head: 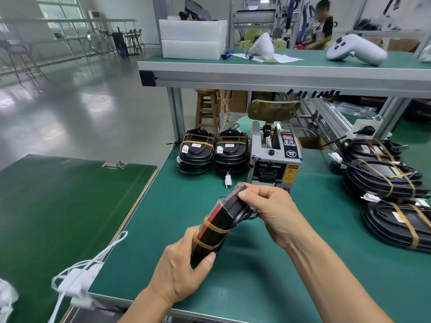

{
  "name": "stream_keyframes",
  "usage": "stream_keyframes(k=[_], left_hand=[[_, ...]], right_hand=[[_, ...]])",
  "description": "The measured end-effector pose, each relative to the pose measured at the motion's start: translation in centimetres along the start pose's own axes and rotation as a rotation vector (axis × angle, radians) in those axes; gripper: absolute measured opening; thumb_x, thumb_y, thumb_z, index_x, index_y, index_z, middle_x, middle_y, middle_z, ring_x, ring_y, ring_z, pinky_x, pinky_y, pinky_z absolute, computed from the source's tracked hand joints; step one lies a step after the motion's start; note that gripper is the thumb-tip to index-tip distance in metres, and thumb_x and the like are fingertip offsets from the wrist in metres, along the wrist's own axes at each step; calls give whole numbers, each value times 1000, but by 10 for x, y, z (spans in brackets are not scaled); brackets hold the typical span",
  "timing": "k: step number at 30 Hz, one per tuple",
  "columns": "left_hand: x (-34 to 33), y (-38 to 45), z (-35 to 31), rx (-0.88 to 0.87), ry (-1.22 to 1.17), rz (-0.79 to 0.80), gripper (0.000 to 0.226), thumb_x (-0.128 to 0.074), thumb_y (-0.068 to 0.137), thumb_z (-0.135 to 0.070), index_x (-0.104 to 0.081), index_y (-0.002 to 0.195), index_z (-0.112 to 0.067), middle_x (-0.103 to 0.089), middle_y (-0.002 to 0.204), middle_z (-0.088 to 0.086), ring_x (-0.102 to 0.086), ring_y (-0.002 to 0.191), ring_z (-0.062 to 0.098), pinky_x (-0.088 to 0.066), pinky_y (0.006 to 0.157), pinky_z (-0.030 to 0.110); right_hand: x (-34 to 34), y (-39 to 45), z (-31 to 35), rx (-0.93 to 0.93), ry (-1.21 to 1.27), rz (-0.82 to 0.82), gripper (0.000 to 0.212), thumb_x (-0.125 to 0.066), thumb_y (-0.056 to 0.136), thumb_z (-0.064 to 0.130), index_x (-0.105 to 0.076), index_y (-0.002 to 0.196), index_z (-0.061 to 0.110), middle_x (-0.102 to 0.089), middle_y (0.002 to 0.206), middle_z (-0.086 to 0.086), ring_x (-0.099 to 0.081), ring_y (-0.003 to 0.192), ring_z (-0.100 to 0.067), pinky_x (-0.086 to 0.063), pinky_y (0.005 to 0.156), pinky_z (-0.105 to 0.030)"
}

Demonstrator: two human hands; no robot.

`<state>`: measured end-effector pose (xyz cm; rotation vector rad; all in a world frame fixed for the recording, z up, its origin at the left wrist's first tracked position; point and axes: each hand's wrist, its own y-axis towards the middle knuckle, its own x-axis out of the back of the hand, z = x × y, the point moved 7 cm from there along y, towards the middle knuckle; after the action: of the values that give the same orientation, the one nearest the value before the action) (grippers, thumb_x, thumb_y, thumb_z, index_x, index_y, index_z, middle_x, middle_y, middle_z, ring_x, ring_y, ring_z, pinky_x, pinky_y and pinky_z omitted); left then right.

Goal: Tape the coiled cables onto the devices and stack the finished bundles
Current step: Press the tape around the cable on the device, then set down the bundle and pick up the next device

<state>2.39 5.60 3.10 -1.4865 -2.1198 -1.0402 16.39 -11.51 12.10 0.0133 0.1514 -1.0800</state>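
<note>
Clasping the taped device (221,220) (held edge-up), left hand (179,273) wraps its base; right hand (268,206) pinches its top.

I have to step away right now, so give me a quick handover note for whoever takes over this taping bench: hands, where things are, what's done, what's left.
Left hand grips the near end of the device; right hand pinches its far end. It is held above the green mat, tilted on edge, with two tape bands already around it.
Done: two stacks of taped bundles sit left of the tape dispenser. More taped bundles lie at the right.
Left: check the held bundle's cable by the right hand, then probably stack it with the finished ones. Whether untaped devices remain is not visible.
</note>
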Motion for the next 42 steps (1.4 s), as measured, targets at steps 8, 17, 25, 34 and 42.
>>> stream_keyframes(k=[8, 17, 25, 34, 42], left_hand=[[0, 0, -2, -2, 5, 7, 39, -64, 91, -51, -49, 125, -42, -57, 82, -35, -52, 67, -3, -44, 67, 13], [-1, 0, -1, -1, 5, 13, 39, -65, 92, -50, -49, 126, -41, -57, 83, -36, -53, 67, -4, -43, 67, 9], [-1, 0, 1, 0, 9, 14, 40, -66, 92, -49, -49, 128, -41, -58, 85, -38, -53, 68, -6, -43, 68, 8], [-1, 0, 1, -1, 1, 14, 41, -66, 92, -48, -51, 129, -40, -58, 86, -38, -53, 68, -7, -43, 68, 8], [-1, 0, 1, -8, 3, 11, 42, -66, 92, -48, -52, 130, -37, -58, 89, -40, -53, 71, -9, -42, 70, 6]], right_hand=[[-1, 0, 1, 7, -13, -5, 34, -73, 90, 4, -77, 59, 17, -81, 93, -8, -67, 109, 6, -43, 95, -30], [4, 3, -6, -55, 3, -57, 14, -74, 89, 4, -78, 77, 2, -76, 78, -8, -65, 68, 0, -40, 78, -25], [5, 5, -9, -109, 33, -54, 11, -74, 89, 3, -78, 79, 1, -77, 82, -10, -65, 71, -2, -38, 80, -27], [5, 7, -12, -135, 51, -47, 20, -77, 87, 7, -78, 67, 9, -77, 83, -9, -64, 89, -15, -37, 94, -33], [10, 13, -21, -117, 63, -104, 32, -75, 92, 10, -72, 61, 15, -71, 70, -2, -59, 83, -16, -38, 94, -36]])
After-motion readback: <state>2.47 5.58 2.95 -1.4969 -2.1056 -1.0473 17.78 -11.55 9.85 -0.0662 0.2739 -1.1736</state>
